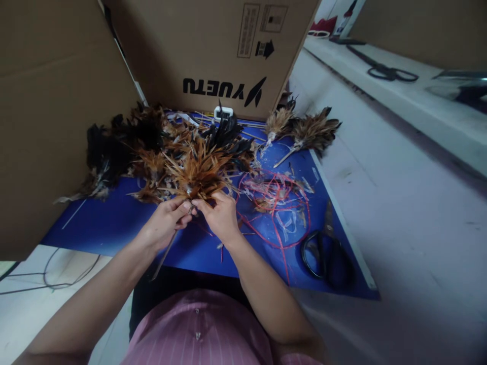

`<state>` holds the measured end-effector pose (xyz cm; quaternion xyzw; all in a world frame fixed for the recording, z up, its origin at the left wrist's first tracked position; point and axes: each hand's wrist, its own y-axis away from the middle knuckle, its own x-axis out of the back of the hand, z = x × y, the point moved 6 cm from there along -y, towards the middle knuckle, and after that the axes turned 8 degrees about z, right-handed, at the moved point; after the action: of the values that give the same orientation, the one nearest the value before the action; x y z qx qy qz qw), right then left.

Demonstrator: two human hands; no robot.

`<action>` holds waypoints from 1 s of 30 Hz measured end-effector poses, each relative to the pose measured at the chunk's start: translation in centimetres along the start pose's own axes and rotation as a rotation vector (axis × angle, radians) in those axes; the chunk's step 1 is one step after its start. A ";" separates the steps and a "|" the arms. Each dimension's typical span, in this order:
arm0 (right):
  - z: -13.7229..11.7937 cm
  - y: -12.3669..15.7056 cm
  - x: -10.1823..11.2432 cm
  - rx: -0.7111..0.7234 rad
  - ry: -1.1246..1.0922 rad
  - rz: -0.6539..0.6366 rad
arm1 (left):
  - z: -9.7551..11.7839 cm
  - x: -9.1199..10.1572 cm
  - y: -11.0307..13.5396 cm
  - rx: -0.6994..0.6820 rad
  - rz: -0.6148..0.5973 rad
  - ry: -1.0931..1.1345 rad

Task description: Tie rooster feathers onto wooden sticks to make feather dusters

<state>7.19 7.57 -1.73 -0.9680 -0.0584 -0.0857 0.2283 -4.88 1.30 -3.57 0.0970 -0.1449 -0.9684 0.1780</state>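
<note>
Between my hands is a feather duster (pixel 200 175) with orange-brown feathers and black tips, its head pointing away from me. My left hand (pixel 165 220) is closed round its thin stick (pixel 163 258), which slants down toward my lap. My right hand (pixel 220 215) pinches at the base of the feathers, its fingertips meeting those of the left. What exactly lies between the fingertips is too small to make out. Behind and left of the duster lies a pile of loose brown and black feathers (pixel 148 167).
Tangled pink string (pixel 274 238) and plastic scraps lie right of my hands on the blue table (pixel 125 223). Black-handled scissors (pixel 325 253) rest near its right edge. Two feather bunches (pixel 314 132) lie at the back right. Large cardboard boxes (pixel 213 45) stand behind and left. More scissors (pixel 388 71) lie on a ledge.
</note>
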 end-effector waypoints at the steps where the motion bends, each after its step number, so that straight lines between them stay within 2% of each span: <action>1: 0.1 0.0 -0.1 -0.007 0.003 0.003 | 0.0 0.0 0.0 -0.003 0.005 0.005; 12: -0.3 0.5 -0.7 0.082 0.066 -0.023 | -0.7 0.5 0.8 -0.071 0.100 0.053; 18: 0.2 0.6 -0.5 -0.012 -0.058 -0.027 | -0.4 1.8 2.0 -0.082 0.118 0.061; 21: 0.7 0.4 -0.2 -0.041 0.016 -0.029 | 0.2 2.8 2.7 -0.110 0.132 0.058; 23: 1.0 0.6 -0.5 -0.029 0.180 -0.110 | 0.6 3.4 3.2 -0.121 0.143 0.045; 25: 1.1 1.3 -1.3 0.026 0.386 -0.247 | 1.0 4.1 3.6 -0.134 0.155 0.032; 28: 0.9 2.9 -2.4 0.194 0.617 -0.457 | 1.5 5.1 4.1 -0.153 0.178 0.022; 30: 0.8 3.8 -2.5 0.287 0.700 -0.533 | 2.0 5.9 4.3 -0.162 0.206 0.030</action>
<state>5.46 4.31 -4.53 -0.7905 -0.2359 -0.4543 0.3361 -9.38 -4.28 -1.14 0.0812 -0.0727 -0.9521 0.2858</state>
